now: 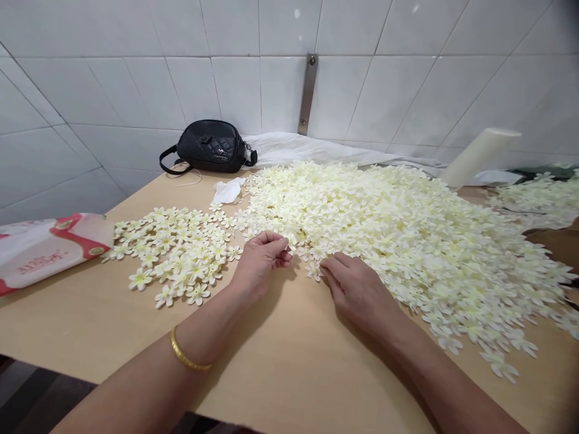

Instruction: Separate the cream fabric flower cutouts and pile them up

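My left hand (263,260) is closed in a pinch, thumb against the index finger, with the pale petals of an artificial flower (292,245) showing at the fingertips. To its right, my right hand (355,284) rests at the near edge of a large heap of cream-white artificial flowers (389,223). Its fingers are bent together on a single artificial flower (313,270) there; the fingertips are partly hidden. Left of my left hand lies a smaller spread of similar flowers (181,253) with yellow centres.
A red and white plastic bag (54,250) lies at the left of the wooden table (289,367). Behind are a black handbag (210,146), a white scrap (227,191) and white sheeting (289,147). A pale roll (479,158) leans at the back right, before the tiled wall (362,90).
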The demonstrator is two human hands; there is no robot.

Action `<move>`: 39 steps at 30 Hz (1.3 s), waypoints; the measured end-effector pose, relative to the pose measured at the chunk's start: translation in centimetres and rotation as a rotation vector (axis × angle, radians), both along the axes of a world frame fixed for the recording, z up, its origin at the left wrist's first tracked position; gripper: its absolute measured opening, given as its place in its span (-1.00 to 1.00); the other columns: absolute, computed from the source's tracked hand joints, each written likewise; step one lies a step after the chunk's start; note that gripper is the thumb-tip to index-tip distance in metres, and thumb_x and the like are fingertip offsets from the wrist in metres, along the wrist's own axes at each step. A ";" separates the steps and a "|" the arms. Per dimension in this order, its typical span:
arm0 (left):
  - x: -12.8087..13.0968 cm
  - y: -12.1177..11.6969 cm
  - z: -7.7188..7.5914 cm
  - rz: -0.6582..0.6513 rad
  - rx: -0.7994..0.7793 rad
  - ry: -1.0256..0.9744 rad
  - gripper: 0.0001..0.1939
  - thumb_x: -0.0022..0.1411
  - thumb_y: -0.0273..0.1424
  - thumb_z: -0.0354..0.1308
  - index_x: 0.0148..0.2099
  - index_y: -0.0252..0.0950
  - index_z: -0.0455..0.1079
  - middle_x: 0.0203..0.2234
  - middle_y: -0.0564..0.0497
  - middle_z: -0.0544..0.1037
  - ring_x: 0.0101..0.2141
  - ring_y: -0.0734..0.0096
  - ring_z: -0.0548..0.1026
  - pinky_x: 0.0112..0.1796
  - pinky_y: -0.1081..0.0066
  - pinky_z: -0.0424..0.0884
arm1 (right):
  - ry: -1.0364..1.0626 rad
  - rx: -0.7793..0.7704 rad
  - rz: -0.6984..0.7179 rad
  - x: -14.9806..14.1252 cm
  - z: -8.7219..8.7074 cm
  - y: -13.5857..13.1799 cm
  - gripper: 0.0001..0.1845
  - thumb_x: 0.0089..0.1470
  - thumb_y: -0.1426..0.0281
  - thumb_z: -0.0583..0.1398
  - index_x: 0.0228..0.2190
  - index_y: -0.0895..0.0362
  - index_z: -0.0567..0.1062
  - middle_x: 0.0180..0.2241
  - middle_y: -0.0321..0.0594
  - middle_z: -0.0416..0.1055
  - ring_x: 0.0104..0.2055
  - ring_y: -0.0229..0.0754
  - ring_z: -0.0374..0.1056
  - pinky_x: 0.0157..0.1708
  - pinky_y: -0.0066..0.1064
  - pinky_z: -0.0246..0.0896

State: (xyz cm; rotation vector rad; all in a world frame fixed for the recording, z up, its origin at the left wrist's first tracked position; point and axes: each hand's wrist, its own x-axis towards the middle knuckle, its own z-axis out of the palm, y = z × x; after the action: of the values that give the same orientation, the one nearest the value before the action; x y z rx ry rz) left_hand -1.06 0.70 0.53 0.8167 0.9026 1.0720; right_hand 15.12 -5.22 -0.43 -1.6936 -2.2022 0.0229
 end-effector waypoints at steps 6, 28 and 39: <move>0.5 -0.6 -0.1 -0.097 -0.083 -0.039 -0.87 -0.10 -0.55 0.20 -0.49 -0.37 0.26 -0.70 0.09 0.35 -0.64 0.58 0.34 -0.57 0.55 0.25 | 0.385 0.141 -0.013 -0.2 0.5 -0.1 -0.82 0.10 0.48 0.01 -0.37 0.17 0.41 -0.42 -0.22 0.35 -0.37 -0.25 0.27 -0.37 -0.45 0.14; 0.9 -1.4 -0.6 -0.371 -0.147 -0.131 -0.90 -0.03 -0.48 0.19 -0.48 -0.44 0.37 -0.66 -0.03 0.42 -0.59 0.51 0.40 -0.50 0.51 0.36 | 0.329 0.124 0.103 -0.8 0.1 -0.4 -0.76 0.03 0.57 -0.06 -0.45 0.19 0.38 -0.51 -0.19 0.31 -0.50 -0.26 0.22 -0.49 -0.48 0.10; 1.1 -1.7 0.0 -0.360 -0.187 -0.118 -0.92 -0.11 -0.60 0.19 -0.53 -0.43 0.33 -0.68 0.00 0.43 -0.63 0.55 0.39 -0.51 0.53 0.34 | 0.471 0.045 0.003 -1.2 0.6 -0.3 -0.75 0.10 0.45 -0.05 -0.52 0.16 0.34 -0.61 -0.29 0.26 -0.58 -0.31 0.16 -0.54 -0.49 0.05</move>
State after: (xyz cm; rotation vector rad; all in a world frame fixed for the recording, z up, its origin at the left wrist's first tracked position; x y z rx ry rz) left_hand 0.08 -0.98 0.55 0.7186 0.7108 0.7021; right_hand 13.95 -5.54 0.13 -1.4769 -1.8384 0.3355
